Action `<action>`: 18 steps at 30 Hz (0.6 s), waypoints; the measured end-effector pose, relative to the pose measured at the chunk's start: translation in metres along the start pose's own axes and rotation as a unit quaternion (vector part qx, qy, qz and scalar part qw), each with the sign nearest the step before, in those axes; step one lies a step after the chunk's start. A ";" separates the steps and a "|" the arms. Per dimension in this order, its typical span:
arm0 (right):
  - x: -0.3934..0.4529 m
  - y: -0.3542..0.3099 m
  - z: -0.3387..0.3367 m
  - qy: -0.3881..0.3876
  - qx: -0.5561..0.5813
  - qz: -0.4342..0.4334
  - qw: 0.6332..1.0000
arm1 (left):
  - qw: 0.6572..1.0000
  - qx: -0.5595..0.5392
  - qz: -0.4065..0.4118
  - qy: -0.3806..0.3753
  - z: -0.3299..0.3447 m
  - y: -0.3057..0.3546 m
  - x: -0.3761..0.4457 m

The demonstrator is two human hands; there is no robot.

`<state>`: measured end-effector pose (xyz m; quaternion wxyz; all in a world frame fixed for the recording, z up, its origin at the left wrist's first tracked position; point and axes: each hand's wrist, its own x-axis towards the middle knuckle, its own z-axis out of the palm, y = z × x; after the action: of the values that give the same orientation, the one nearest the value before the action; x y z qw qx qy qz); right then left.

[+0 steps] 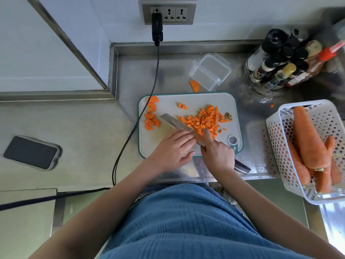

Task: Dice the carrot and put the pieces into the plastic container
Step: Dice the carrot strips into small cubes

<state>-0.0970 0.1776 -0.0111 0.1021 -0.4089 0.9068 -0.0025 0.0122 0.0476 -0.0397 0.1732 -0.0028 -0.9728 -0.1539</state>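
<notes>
A pile of diced carrot (206, 119) lies on the white cutting board (186, 103) toward its right side. Several half-moon carrot slices (151, 118) sit at the board's left edge. My right hand (217, 152) grips the knife handle with its index finger stretched along the blade's back into the dice. The knife blade (173, 123) lies low across the board, pointing up-left. My left hand (173, 148) rests with straight fingers on the blade. The clear plastic container (211, 71) stands empty behind the board, with one carrot slice (194, 86) beside it.
A white perforated basket (280, 137) with several whole carrots stands at the right. A glass jar of sauce bottles (278, 66) is at the back right. A black cable (147, 101) runs from the wall socket past the board's left side. A phone (30, 152) lies far left.
</notes>
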 end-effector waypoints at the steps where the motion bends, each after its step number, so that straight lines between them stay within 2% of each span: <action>1: 0.000 0.000 0.000 -0.003 -0.027 -0.007 1.000 | 1.000 -0.013 -0.007 -0.010 0.000 0.001 0.003; 3: 0.000 0.001 0.000 0.005 -0.056 -0.007 0.998 | 0.998 -0.030 -0.028 -0.038 -0.002 0.001 0.010; 8: -0.002 0.004 0.000 0.019 -0.049 -0.019 0.998 | 0.982 -0.080 -0.079 -0.152 -0.006 -0.002 0.033; 11: -0.004 0.006 0.002 0.025 -0.050 -0.021 0.998 | 0.972 -0.062 -0.066 -0.215 -0.004 -0.006 0.038; 12: -0.004 0.007 0.002 0.029 -0.049 -0.021 0.998 | 0.975 -0.059 -0.061 -0.206 -0.005 -0.008 0.038; 16: -0.001 0.010 0.001 0.043 -0.049 -0.023 0.998 | 0.997 -0.043 -0.032 -0.058 -0.006 -0.009 0.030; 18: 0.000 0.010 0.001 0.042 -0.055 -0.033 0.997 | 0.995 -0.050 -0.059 -0.070 -0.006 -0.007 0.028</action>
<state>-0.1040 0.1841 -0.0130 0.0409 -0.4431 0.8951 0.0270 -0.0126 0.0377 -0.0265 0.0948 0.0356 -0.9721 -0.2114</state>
